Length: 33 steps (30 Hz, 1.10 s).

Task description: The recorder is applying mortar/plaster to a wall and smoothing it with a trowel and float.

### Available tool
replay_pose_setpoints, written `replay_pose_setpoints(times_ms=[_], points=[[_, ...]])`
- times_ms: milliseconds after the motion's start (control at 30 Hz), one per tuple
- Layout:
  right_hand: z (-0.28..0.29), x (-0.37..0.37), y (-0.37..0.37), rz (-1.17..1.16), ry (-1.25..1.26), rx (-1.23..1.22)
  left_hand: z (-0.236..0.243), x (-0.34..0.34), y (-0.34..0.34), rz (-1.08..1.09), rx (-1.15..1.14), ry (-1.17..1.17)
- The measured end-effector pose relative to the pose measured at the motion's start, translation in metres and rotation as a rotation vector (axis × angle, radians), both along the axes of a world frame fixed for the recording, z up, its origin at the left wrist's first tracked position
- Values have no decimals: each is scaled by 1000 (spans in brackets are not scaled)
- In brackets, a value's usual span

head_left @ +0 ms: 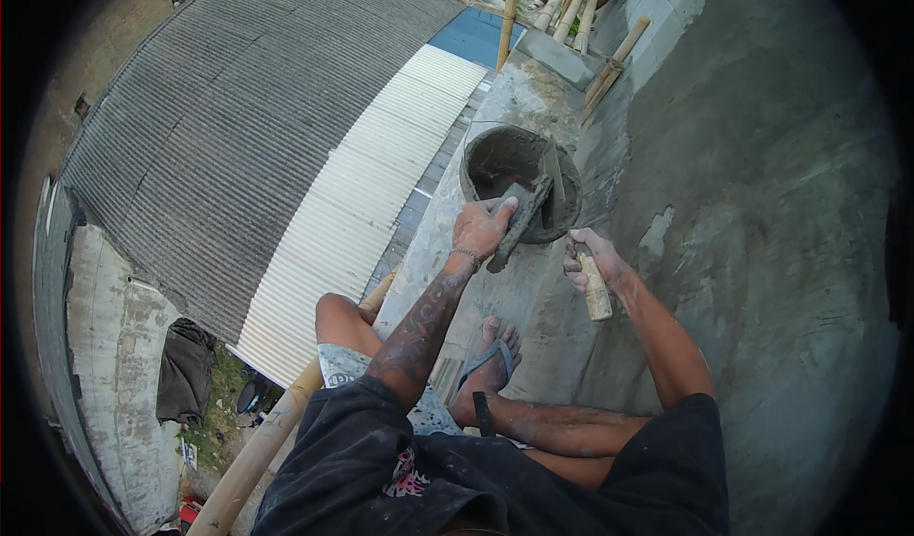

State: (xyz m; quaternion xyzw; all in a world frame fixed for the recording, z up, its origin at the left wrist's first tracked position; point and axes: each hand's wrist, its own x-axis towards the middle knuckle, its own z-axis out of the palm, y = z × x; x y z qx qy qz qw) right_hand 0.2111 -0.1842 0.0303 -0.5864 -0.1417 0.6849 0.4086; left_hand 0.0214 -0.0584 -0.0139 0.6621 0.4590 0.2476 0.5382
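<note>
A round bucket (476, 169) caked with grey mortar stands on the ledge in front of me. My left hand (484, 228) is closed on a flat, mortar-smeared board (524, 214), which lies tilted across the bucket's near rim. Another long, flat grey piece (552, 176) slants inside the bucket on its right side. Just right of and below the bucket, my right hand (598, 258) grips a tool by its pale wooden handle (596, 293). The working end of that tool cannot be made out.
A grey plastered wall (762, 203) rises along my right. At the left, past the narrow ledge (428, 260), lie corrugated roofs (352, 203) lower down. Bamboo poles (257, 441) run at my lower left; a grey block (562, 57) and bamboo pieces (617, 69) sit farther along.
</note>
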Motion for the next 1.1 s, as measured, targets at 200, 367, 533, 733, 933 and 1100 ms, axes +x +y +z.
replay_pose_setpoints(times_ms=[200, 367, 533, 733, 933, 1100], points=[[20, 6, -2, 163, -90, -87, -29, -5, 41, 50, -381, -324], [29, 18, -1, 311, -291, 22, -40, -8, 55, 120, -647, -505], [1, -22, 1, 87, -1568, 464, -27, -17, 49, 124, -793, -773], [-10, -49, 1, 290, -1752, 314, -27, -20, 35, 133, -751, -661], [-1, -35, 12, 162, -1805, 162, -23, -27, 31, 79, -436, -309], [-7, -40, 7, 149, -1922, 741, 6, -26, 47, 363, 82, 155]])
